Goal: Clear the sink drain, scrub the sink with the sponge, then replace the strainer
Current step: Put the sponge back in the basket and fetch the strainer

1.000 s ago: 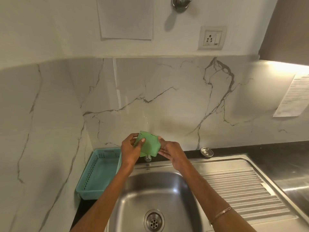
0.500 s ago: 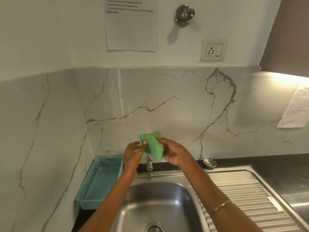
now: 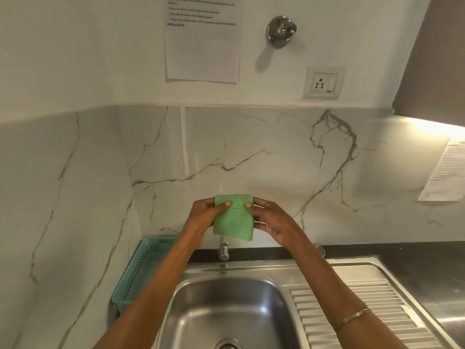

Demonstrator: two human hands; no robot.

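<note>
Two hands of mine are up over the sink (image 3: 226,311), each pinching the one green sponge (image 3: 233,217) between thumb and fingers: my left hand (image 3: 204,217) grips its left edge, my right hand (image 3: 273,220) its right edge, so the pair are apart with the sponge stretched flat between them. It hangs above the tap (image 3: 223,250), clear of the basin. To scrub well, I judge I should fold it into one palm, bring it down into the bowl and work the walls before the drain (image 3: 227,345), which peeps in at the bottom edge. Beyond, I count one teal basket (image 3: 141,268) left of the sink and one strainer (image 3: 319,250) on the dark worktop (image 3: 402,250) behind my right wrist. On the wall: two papers, one socket (image 3: 323,83), one valve (image 3: 280,31).
</note>
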